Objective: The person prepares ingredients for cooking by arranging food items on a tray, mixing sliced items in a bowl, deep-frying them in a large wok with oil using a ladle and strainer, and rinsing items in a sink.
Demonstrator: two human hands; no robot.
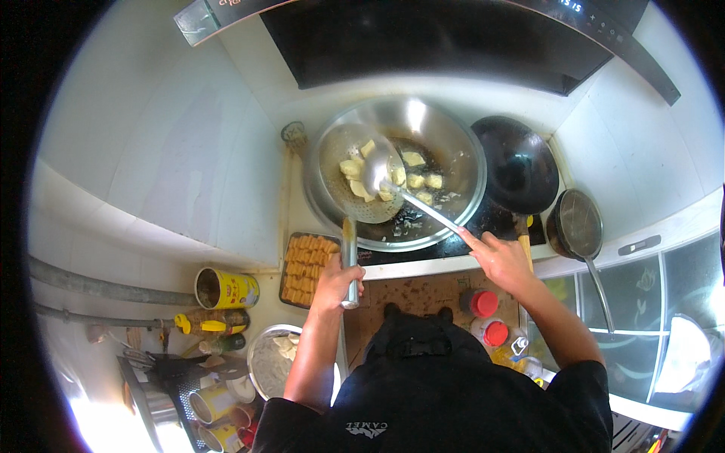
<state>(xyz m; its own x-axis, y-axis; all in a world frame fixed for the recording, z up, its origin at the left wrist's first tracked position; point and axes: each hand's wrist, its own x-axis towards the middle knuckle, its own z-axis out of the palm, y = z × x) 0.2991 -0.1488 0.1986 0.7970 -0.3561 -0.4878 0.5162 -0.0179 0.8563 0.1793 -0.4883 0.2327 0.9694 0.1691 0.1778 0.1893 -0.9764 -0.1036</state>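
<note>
My left hand point(338, 278) is closed around the handle of a round perforated metal skimmer point(378, 212). The skimmer's bowl is over the left half of a wide steel wok point(453, 147) and carries several pale yellow chunks point(352, 167), perhaps tofu. My right hand point(501, 257) grips the long handle of a steel ladle point(430, 210). The ladle's bowl lies over the skimmer and hides some of the chunks. More pale chunks point(413, 158) and small white bits sit in dark oil in the wok, right of the skimmer.
Left of the wok is a dark tray of orange-brown rolled pieces point(306, 266), near a yellow can point(226, 287) and a steel bowl with white pieces point(272, 368). On the right are a black wok point(515, 164) and a handled strainer point(575, 223). Red-lidded jars point(484, 304) stand below; a range hood point(442, 39) overhangs.
</note>
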